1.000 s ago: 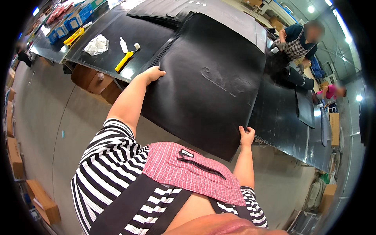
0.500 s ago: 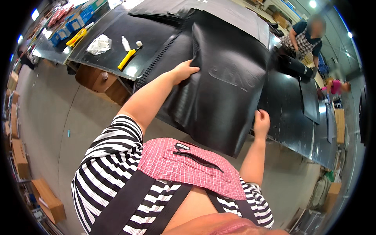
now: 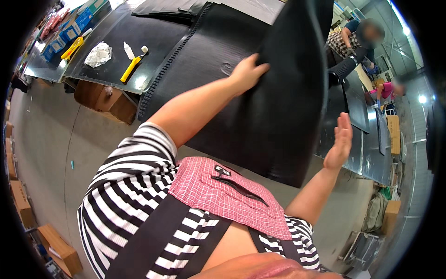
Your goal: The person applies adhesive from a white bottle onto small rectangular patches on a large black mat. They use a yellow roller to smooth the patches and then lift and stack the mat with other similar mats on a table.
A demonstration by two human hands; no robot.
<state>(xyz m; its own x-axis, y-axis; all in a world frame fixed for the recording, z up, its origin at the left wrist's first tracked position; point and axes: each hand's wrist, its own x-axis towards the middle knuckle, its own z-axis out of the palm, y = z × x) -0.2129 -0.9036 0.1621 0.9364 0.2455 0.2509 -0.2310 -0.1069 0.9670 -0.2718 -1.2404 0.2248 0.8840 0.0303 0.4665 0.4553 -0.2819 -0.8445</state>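
Note:
A large, flexible black sheet (image 3: 292, 93) rises in a curved fold in front of me, its lower corner hanging past the near table edge. My left hand (image 3: 248, 74) grips it at the fold, thumb in front and the other fingers partly hidden. Beneath lies another black sheet (image 3: 209, 60) with a row of notches down its left edge and a small raised curved mark. My right hand (image 3: 339, 142) is off to the right of the raised sheet, fingers stretched out and palm turned toward it, holding nothing.
Left on the dark table (image 3: 153, 37) are a yellow-handled tool (image 3: 130, 69), a white squeeze bottle (image 3: 128, 50) and crumpled white material (image 3: 98, 54). A cardboard box (image 3: 104, 100) sits underneath. Across the table, a co-worker (image 3: 350, 39) handles a black roll (image 3: 344, 69); another person (image 3: 385, 90) stands farther right.
My left hand has moved right and farther away, carrying the sheet up and over to the right. My right hand has moved right and its fingers have straightened. More of the lower sheet shows.

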